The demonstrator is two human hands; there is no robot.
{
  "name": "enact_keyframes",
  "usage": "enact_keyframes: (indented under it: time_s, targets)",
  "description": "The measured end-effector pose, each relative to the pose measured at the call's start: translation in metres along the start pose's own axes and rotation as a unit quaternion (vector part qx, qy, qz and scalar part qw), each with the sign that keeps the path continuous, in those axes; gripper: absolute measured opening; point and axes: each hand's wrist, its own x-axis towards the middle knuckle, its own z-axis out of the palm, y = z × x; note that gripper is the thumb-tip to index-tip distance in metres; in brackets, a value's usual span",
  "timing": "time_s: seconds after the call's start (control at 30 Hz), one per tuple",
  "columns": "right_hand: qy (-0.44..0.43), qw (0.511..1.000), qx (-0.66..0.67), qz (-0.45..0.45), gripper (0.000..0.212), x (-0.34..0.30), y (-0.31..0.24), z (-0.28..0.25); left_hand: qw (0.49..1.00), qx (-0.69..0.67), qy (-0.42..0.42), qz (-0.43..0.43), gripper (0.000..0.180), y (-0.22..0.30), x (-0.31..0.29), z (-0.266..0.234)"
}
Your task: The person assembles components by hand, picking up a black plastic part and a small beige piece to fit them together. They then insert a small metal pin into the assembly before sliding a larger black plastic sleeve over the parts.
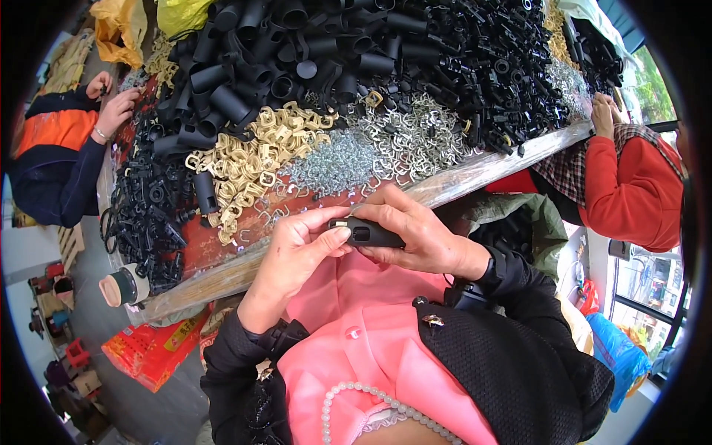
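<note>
A black hollow part (378, 236) with a window in its side is being held between both hands, in front of the chest, at the near edge of the table (211, 273). Its right end is being grasped by the right hand (419, 231), fingers over the top, thumb below. Its left end is being pinched by the left hand (302, 241), thumb and fingertips closed near a small cream-coloured piece (340, 223); whether this is seated in the part cannot be told. Beyond the hands, the table is being covered by heaps: gold-coloured clips (256, 152), small silvery fasteners (334, 163), bent silver hooks (419, 141), black tubes (233, 104) and, farther right, small black fittings (500, 70). Black pieces are also being handled at far left by a co-worker in dark and orange clothing (59, 152). The right side is being occupied by a co-worker in red sleeves (630, 189).
</note>
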Motion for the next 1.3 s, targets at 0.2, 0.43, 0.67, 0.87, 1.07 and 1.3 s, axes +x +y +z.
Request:
enact_keyframes:
  time_s: [0.2,0.43,0.67,0.87,1.07,1.3]
  targets:
    - [0.039,0.999,0.01,0.0,0.051,-0.007,-0.001,0.013,0.996,0.088,0.011,0.03,0.037,-0.001,-0.002,0.002]
    - [-0.088,0.994,0.023,-0.059,0.065,0.003,-0.008,-0.017,0.999,0.0,-0.008,0.032,0.048,0.001,-0.007,0.011]
    - [-0.151,0.98,0.095,-0.092,0.068,0.007,-0.021,-0.013,0.994,-0.087,-0.046,0.041,0.057,-0.006,-0.011,0.026]
    - [0.055,0.998,-0.04,-0.001,0.045,-0.029,-0.013,-0.027,0.987,-0.15,-0.057,0.016,0.051,-0.017,-0.018,0.0]
    - [0.287,0.889,-0.185,0.306,0.02,-0.167,0.039,-0.103,0.928,0.062,0.3,0.212,0.039,-0.012,-0.042,-0.093]
    - [0.241,0.744,-0.535,0.32,0.017,-0.218,0.07,-0.103,0.492,0.741,0.405,0.21,0.032,-0.008,-0.046,-0.171]
